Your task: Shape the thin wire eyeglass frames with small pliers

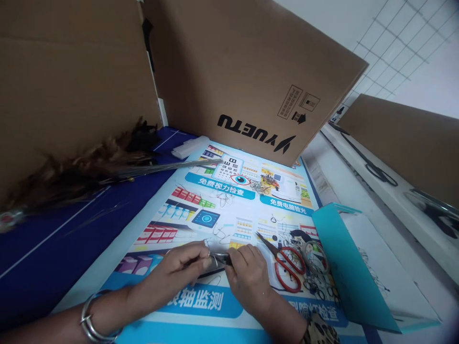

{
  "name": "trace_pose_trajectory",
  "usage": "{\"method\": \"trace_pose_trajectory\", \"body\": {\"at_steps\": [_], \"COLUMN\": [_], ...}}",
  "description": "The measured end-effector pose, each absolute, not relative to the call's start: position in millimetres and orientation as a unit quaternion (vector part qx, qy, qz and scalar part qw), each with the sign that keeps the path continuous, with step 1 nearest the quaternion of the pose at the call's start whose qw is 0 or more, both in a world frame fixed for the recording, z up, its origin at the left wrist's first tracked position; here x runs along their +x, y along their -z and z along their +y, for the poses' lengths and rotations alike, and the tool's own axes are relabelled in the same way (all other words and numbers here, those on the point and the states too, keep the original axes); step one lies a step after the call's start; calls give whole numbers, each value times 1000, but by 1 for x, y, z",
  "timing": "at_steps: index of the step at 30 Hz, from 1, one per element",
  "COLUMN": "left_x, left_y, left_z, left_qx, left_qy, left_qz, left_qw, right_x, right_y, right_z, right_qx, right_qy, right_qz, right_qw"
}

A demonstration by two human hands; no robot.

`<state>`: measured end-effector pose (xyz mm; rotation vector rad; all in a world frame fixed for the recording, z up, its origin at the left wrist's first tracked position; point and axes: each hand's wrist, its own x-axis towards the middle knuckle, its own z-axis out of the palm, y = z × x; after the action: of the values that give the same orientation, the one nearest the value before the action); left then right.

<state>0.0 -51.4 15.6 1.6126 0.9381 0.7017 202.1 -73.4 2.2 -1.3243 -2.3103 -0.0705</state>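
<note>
My left hand (186, 265), with silver bangles (88, 322) on its wrist, is closed in a pinch on a thin piece of silver wire (214, 261). My right hand (251, 274) is wrapped around what look like small pliers (225, 259); their dark metal jaws point left and meet the wire between the two hands. Most of the handle is hidden in the right palm. To the right of that hand lie scissors (289, 267) with red handles, blades pointing up and left. Beside them sit a coil of wire (316, 255) and several small dark rings (321, 289).
An open teal box (358, 272) holding small wire pieces stands at the right. Long thin rods (172, 166) and brown feathers (71, 167) lie at the left. Cardboard boxes (244, 62) rise behind the printed mat (143, 329). Loose wire bits (261, 186) lie farther back.
</note>
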Motion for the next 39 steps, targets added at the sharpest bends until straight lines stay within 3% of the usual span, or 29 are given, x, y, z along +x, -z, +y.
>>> {"method": "trace_pose_trajectory", "body": {"at_steps": [5,17,39], "left_x": [-4,-6,-8], "left_y": [-16,-22,-20], "left_z": [-48,-42,-40], "left_qx": [633,601,710], "left_qy": [-278,-239,-249], "left_qz": [366,331,341], "left_qw": [624,687,563], "right_x": [206,209,211], "right_y": [-2,-10,-16], "right_z": [-71,-68,-66], "right_qx": [-472,-417,-399], "right_qy": [56,113,86], "right_qz": [-856,-880,-896], "right_qw": [203,199,174]}}
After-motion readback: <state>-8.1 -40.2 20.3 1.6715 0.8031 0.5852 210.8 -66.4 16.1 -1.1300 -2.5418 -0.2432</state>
